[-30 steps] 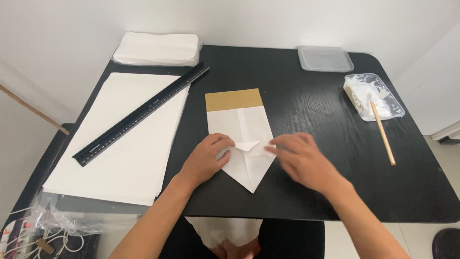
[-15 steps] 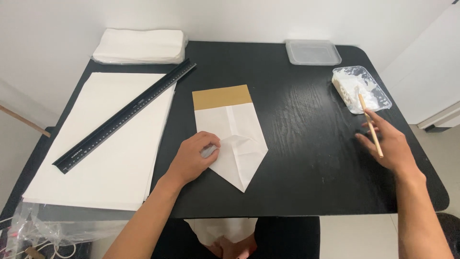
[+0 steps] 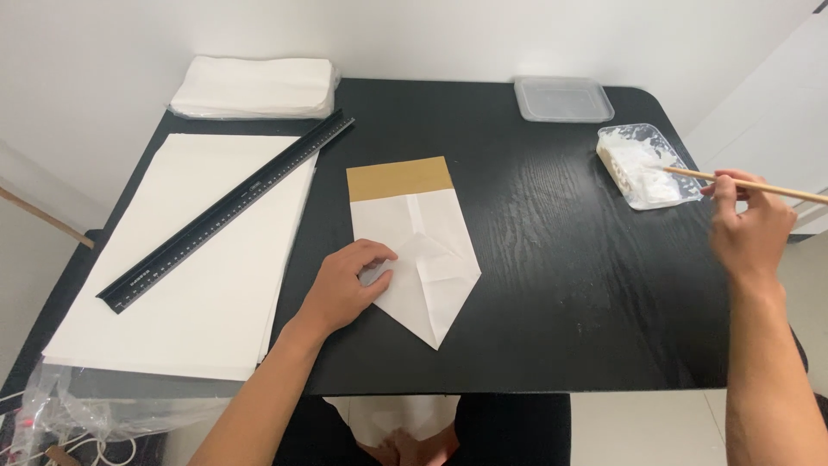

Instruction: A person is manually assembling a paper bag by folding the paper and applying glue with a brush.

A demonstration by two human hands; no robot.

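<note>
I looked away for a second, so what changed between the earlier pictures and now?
The right hand left the folded paper, moved right to the tray, and picked up the wooden stick, its tip now in the white paste. The left hand stayed pressing the paper; the ruler is unmoved.

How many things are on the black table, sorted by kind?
Paper items: 3 (folded bag, large sheet stack, wrapped white stack)
Rulers: 1
Plastic containers: 2 (clear lidded box, paste tray)
Sticks: 1, in right hand
Total: 7
</note>
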